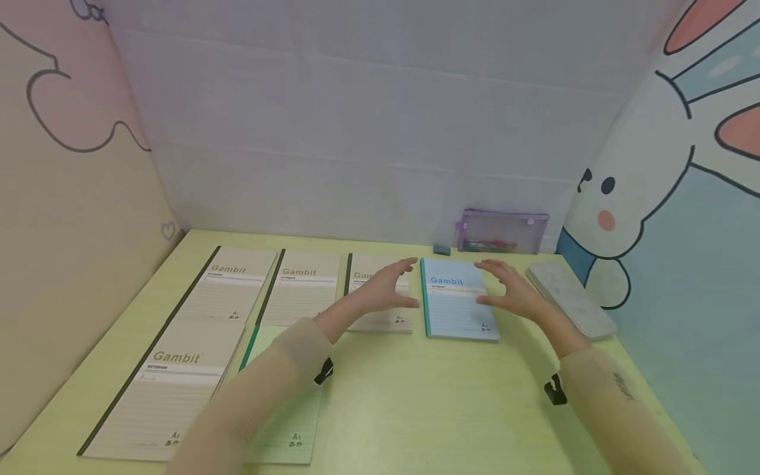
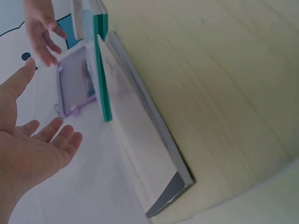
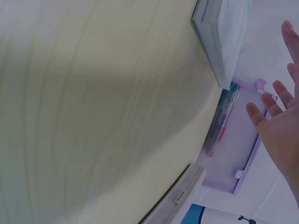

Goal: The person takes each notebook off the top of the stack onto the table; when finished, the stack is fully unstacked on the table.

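Note:
A blue notebook (image 1: 454, 313) with a teal spine, marked Gambit, lies at the back right of the table. My left hand (image 1: 386, 290) hovers over a white black-spined notebook (image 1: 380, 321), thumb and fingers spread toward the blue one. Just above the blue notebook's right side is my right hand (image 1: 515, 295), its fingers also apart. Neither hand holds anything. In the left wrist view, the left palm (image 2: 35, 154) is apart from the notebooks' edges. The right wrist view shows the right hand (image 3: 285, 126) beside the notebook's thick edge (image 3: 219, 46), with a gap between.
More black-spined notebooks (image 1: 222, 287) lie in rows at left, with a green notebook (image 1: 285, 429) partly under my left sleeve. A purple mesh pencil case (image 1: 505, 231) leans on the back wall near a small dark block (image 1: 442, 250). A grey case (image 1: 570, 297) lies at the right edge.

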`<state>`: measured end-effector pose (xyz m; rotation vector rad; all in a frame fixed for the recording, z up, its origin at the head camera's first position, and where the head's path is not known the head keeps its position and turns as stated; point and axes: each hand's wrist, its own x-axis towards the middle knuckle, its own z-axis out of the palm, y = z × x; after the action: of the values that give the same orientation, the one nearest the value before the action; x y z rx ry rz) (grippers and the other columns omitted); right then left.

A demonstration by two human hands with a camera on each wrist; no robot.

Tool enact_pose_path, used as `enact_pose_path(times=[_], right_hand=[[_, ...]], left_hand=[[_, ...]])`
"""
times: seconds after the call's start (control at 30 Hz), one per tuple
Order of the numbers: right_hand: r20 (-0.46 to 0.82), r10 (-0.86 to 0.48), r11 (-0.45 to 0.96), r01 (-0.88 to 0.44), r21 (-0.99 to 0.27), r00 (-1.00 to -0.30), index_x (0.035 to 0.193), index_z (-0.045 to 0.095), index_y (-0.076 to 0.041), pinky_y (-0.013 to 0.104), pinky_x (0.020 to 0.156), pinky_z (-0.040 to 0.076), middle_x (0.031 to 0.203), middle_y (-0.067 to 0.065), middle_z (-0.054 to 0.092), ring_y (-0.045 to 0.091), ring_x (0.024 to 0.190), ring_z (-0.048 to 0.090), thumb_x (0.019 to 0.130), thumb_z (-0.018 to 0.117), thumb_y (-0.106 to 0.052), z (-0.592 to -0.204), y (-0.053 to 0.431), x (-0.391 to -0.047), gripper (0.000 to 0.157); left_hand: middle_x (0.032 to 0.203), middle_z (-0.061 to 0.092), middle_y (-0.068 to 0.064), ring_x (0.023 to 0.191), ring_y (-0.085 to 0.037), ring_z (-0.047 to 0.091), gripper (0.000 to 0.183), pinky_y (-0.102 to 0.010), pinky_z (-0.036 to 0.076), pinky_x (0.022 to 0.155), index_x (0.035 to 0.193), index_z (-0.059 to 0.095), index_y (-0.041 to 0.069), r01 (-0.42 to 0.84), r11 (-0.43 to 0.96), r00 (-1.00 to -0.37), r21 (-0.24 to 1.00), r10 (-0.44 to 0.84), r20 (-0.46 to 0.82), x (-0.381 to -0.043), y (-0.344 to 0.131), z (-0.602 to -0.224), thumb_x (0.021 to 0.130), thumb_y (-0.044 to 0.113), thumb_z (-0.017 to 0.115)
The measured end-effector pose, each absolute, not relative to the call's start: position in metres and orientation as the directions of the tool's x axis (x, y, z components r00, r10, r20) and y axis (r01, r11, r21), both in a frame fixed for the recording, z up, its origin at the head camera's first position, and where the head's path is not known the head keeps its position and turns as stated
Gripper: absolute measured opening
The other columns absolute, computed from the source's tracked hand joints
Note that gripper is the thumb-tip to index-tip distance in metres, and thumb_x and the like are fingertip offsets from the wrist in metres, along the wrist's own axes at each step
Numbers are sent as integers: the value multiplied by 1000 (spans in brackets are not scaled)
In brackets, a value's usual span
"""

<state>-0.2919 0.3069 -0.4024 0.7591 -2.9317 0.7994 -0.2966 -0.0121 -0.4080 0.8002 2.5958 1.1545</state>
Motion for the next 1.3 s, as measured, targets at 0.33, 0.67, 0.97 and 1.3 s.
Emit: enact_pose_path(times=[0.33,0.67,0.97,1.3], right_hand=[[12,-434,765,-376,-522,-901,146,32,-3,64,108,14,150,26,25,46,138,17,77,78,-30,-432,326,-311,87],[-98,-424,799,-321,-508,-900,149,25,-5,62,110,11,151,28,18,47,139,13,75,78,-41,-445,328,-320,98],[-167,-374,818,-239,-524,-912,150,24,-11,60,111,11,153,25,19,46,139,15,76,75,-45,-445,328,-316,96],[-145,-364,824,-245,-510,-920,149,27,-14,61,110,14,152,24,21,46,139,17,75,76,-45,-445,325,-314,94]], left_hand=[[156,22,-6,142,-25,25,104,-39,25,114,153,12,14,375,577,-796,725,601,-66,-309,15,-438,75,32,80],[157,19,-7,143,-24,20,109,-36,20,115,153,7,16,362,623,-798,693,591,-114,-318,28,-450,74,35,80],[156,23,-7,142,-24,23,106,-37,21,115,153,11,17,374,662,-795,649,589,-142,-318,31,-451,75,38,79],[156,23,-3,142,-24,24,103,-39,24,114,153,14,22,423,605,-784,674,618,-64,-317,31,-453,75,33,80]])
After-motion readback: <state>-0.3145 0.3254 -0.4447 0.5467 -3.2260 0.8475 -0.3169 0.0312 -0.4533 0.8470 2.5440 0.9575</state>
